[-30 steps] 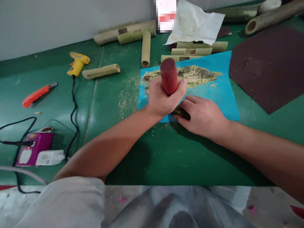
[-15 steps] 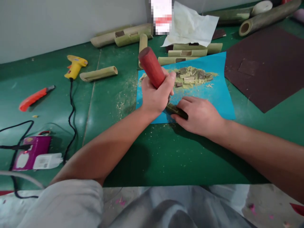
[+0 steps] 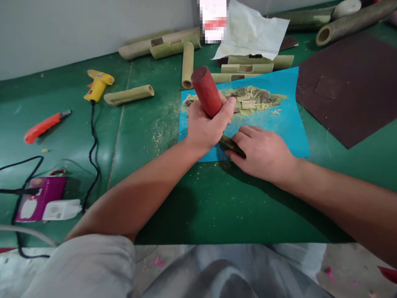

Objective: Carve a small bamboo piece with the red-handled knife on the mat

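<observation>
My left hand (image 3: pixel 206 124) is wrapped round a tool with a thick red handle (image 3: pixel 207 92). The handle's butt end tilts up and to the left; the working end is hidden under the hand. Just below and to the right, my right hand (image 3: pixel 265 153) grips a dark green bamboo piece (image 3: pixel 231 145) between thumb and fingers. This piece lies over the front edge of a blue sheet (image 3: pixel 288 132), its left part covered by my left hand. Behind both hands, shavings and bamboo chips (image 3: pixel 248 103) are heaped on the sheet.
A yellow glue gun (image 3: pixel 98 85), an orange utility knife (image 3: pixel 46 126) and a purple box with cables (image 3: pixel 43 194) are at left. Cut bamboo tubes (image 3: pixel 187 64) lie along the back. A dark brown sheet (image 3: pixel 350 91) covers the right side of the green table (image 3: pixel 173 207).
My left hand and the red handle have shifted slightly to the right. My right hand keeps its hold on the bamboo piece, nearly unmoved.
</observation>
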`<state>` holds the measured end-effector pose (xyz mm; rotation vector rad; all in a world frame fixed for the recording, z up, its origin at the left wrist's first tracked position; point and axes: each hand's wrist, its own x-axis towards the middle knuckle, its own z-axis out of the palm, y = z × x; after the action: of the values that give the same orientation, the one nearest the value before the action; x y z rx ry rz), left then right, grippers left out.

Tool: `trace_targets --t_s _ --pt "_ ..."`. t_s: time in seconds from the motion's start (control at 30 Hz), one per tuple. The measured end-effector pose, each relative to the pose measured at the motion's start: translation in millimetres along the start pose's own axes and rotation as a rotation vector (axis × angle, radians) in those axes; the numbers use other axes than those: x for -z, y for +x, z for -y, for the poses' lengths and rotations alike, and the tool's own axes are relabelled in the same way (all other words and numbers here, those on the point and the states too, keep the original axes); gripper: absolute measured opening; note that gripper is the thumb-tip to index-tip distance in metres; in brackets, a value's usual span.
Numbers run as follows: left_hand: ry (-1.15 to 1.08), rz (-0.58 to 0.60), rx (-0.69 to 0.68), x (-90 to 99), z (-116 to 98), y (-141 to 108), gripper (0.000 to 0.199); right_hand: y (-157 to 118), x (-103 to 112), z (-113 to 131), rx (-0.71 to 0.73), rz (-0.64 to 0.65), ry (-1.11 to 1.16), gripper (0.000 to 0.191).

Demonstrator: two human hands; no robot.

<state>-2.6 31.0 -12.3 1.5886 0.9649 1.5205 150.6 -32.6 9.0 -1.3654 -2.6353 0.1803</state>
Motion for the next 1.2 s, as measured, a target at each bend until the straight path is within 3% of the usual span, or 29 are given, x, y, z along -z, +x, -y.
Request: trace_targets --t_s 0.3,0.67,0.8,1.2 --pt "0.126 0.017 -0.101 -1.8 -0.2 -3.1 0.047 3.3 1.1 -2.4 -0.033 0.037 0.032 0.019" --pt "-0.010 -0.005 0.151 2.1 -2.0 3.7 0.052 5.1 1.8 -1.3 -0.054 0.069 0.043 0.022" --pt "-0.031 -0.070 0.090 -1.6 -9.0 3.2 0.047 5.6 2.5 -3.2 -0.046 0.065 0.014 0.023" --pt "0.108 -0.006 -0.035 4.0 3.6 1.9 0.047 2.2 0.4 -0.7 -0.005 -0.010 -0.019 0.020"
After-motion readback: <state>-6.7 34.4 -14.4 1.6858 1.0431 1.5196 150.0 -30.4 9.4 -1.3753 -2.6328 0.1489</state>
